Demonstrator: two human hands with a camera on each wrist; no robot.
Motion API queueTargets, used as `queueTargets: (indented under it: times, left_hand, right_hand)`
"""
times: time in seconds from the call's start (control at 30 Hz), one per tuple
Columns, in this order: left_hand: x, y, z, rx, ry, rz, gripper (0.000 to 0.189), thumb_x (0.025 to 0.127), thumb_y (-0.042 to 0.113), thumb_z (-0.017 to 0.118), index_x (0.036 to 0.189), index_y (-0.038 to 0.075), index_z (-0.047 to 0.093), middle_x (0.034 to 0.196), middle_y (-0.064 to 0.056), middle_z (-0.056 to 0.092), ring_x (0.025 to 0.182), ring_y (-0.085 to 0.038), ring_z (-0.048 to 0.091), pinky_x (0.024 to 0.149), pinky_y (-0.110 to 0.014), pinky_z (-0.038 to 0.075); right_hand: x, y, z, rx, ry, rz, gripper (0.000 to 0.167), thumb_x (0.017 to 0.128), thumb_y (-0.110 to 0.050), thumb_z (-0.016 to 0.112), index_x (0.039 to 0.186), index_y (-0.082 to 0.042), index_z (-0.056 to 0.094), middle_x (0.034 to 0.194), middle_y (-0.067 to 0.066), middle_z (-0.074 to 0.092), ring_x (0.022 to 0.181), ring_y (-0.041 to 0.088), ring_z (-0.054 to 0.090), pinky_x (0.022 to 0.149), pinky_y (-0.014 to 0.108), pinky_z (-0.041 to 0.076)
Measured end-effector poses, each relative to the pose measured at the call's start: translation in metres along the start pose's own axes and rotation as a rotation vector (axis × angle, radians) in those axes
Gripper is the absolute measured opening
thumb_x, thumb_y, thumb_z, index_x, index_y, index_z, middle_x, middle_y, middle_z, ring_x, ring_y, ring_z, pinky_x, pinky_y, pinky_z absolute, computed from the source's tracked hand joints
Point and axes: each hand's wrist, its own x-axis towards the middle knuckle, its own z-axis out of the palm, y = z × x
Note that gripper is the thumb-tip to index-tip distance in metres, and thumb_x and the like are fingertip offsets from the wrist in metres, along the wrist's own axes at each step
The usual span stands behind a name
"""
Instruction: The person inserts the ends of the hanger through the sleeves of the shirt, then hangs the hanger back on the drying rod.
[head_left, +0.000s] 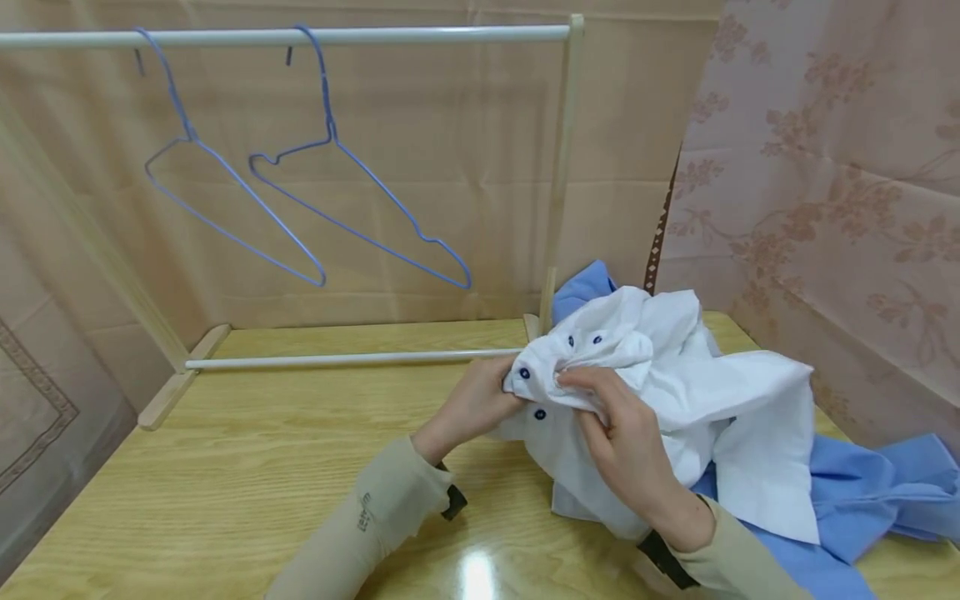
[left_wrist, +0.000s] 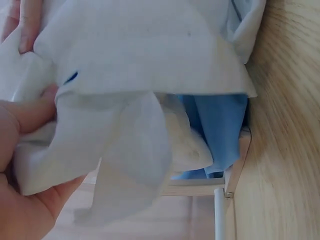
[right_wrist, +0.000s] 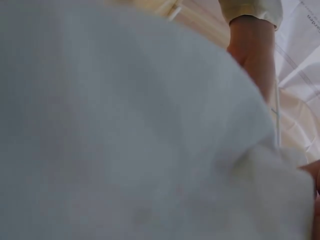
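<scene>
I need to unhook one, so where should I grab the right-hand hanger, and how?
Probably best to take the hanger by its neck, just below the hook, coming from the front. The hook curls over the rail and nothing stands before the neck, so lifting there should free it.

Beige drapes [head_left: 637, 167] (probably cloth) behind wood-grain table [head_left: 187, 492].

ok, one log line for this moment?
left hand: grips white shirt | right hand: holds white shirt | blue garment: partly beneath | blue hangers: on rail
</scene>
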Motion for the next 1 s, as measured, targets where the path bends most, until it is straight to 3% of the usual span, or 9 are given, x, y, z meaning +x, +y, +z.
queueTargets:
  times: [0.13, 0.23, 0.53, 0.8, 0.9, 1.0]
  left_hand:
    - [-0.001, 0.001, -0.007, 0.039, 0.066, 0.025, 0.012, 0.078, 0.006, 0.064, 0.090, 0.006, 0.067, 0.079, -0.003, 0.067, 0.066, -0.007, 0.055, 0.061, -0.018, 0.044]
    - [-0.002, 0.002, -0.014, 0.049, 0.103, 0.032, 0.014, 0.078, 0.004, 0.064, 0.091, 0.005, 0.068, 0.078, -0.004, 0.068, 0.064, -0.006, 0.055, 0.059, -0.017, 0.045]
    - [-0.003, 0.010, -0.029, 0.009, 0.175, 0.051, 0.029, 0.075, -0.008, 0.056, 0.099, 0.004, 0.067, 0.089, -0.006, 0.069, 0.070, -0.007, 0.058, 0.064, -0.021, 0.048]
    - [-0.005, 0.016, -0.031, 0.031, 0.184, 0.111, 0.040, 0.071, -0.015, 0.052, 0.102, 0.005, 0.067, 0.096, -0.006, 0.068, 0.079, -0.009, 0.062, 0.069, -0.022, 0.050]
    - [-0.006, 0.018, -0.029, 0.061, 0.168, 0.158, 0.041, 0.071, -0.015, 0.054, 0.103, 0.005, 0.067, 0.099, -0.005, 0.068, 0.086, -0.011, 0.063, 0.073, -0.023, 0.050]
    - [-0.007, 0.020, -0.027, 0.095, 0.132, 0.181, 0.041, 0.072, -0.014, 0.055, 0.104, 0.008, 0.067, 0.101, -0.003, 0.067, 0.090, -0.010, 0.063, 0.075, -0.023, 0.049]
  right_hand:
    - [0.003, 0.000, -0.003, -0.046, 0.043, 0.016, 0.038, 0.072, 0.008, 0.067, 0.107, -0.005, 0.058, 0.110, 0.008, 0.057, 0.096, 0.016, 0.053, 0.085, 0.012, 0.037]
    - [0.005, 0.003, -0.006, -0.088, 0.071, 0.037, 0.048, 0.066, -0.001, 0.077, 0.108, -0.003, 0.056, 0.114, 0.010, 0.053, 0.106, 0.023, 0.049, 0.090, 0.019, 0.036]
    - [0.009, 0.019, -0.012, -0.206, 0.101, 0.142, 0.082, 0.055, -0.025, 0.084, 0.119, 0.004, 0.044, 0.125, 0.021, 0.042, 0.114, 0.035, 0.039, 0.092, 0.047, 0.029]
    - [0.011, 0.030, -0.018, -0.302, -0.068, 0.444, 0.114, 0.056, -0.048, 0.081, 0.138, 0.003, 0.019, 0.136, 0.025, 0.028, 0.120, 0.042, 0.032, 0.094, 0.056, 0.030]
    - [0.011, 0.035, -0.020, -0.305, -0.150, 0.540, 0.117, 0.062, -0.053, 0.076, 0.142, -0.001, 0.008, 0.139, 0.027, 0.024, 0.123, 0.045, 0.030, 0.094, 0.059, 0.031]
    - [0.011, 0.043, -0.022, -0.258, -0.229, 0.587, 0.115, 0.069, -0.048, 0.074, 0.144, -0.002, -0.001, 0.141, 0.030, 0.021, 0.125, 0.046, 0.028, 0.095, 0.059, 0.030]
